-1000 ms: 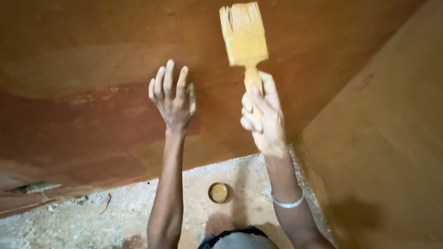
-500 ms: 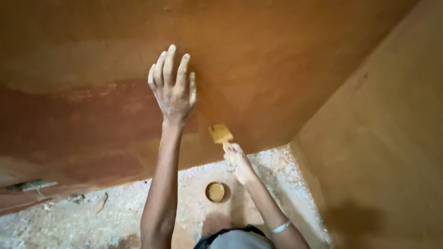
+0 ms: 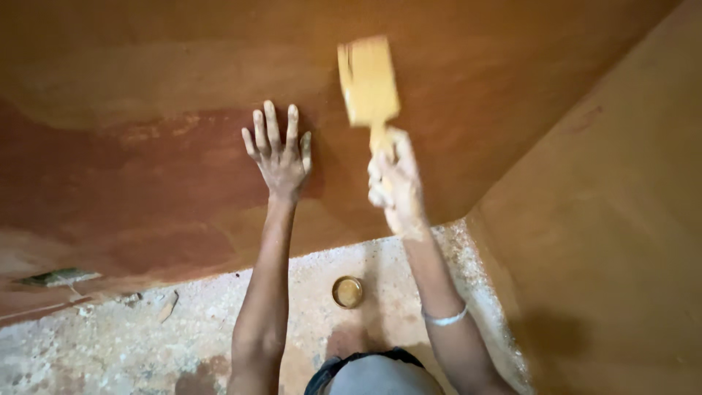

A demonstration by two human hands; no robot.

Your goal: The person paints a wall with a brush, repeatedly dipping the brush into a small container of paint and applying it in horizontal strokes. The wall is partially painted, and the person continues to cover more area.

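My left hand [image 3: 278, 154] lies flat against the brown wall [image 3: 146, 110], fingers spread, holding nothing. My right hand [image 3: 395, 184] grips the handle of a wide paintbrush [image 3: 368, 83] coated in ochre paint. The bristles point up and rest on or close to the wall, right of my left hand. A metal bangle [image 3: 445, 318] circles my right wrist. Below, between my arms, a small round tin [image 3: 347, 291] of ochre paint stands on the floor.
A second ochre wall [image 3: 607, 241] meets the first at a corner on the right. The speckled floor [image 3: 110, 336] holds a flat tool [image 3: 57, 277] at the left and small scraps [image 3: 167, 306] near the wall base.
My right hand has swung the brush from low near the tin back up onto the wall. My left hand has stayed pressed on the wall.
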